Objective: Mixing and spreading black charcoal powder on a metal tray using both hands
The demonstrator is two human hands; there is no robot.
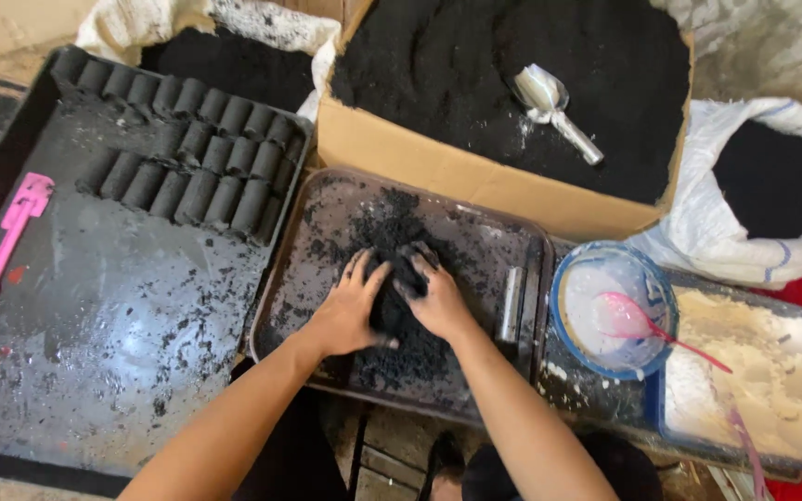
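Observation:
My left hand (347,311) and my right hand (436,299) press together around a clump of damp black powder (388,304) in the middle of a dark metal tray (327,199). Both hands are blackened and cupped on the clump from either side. Loose black crumbs are scattered over the tray floor. A short metal tube (510,304) lies at the tray's right edge.
A large black tray (95,353) on the left holds two rows of black cylinders (199,186) and a pink tool (9,237). Behind are a cardboard box of black powder (438,172) with a metal scoop (554,111), a white sack (772,176), a blue bowl (610,306) with a pink spoon, and a tray of pale powder (754,380).

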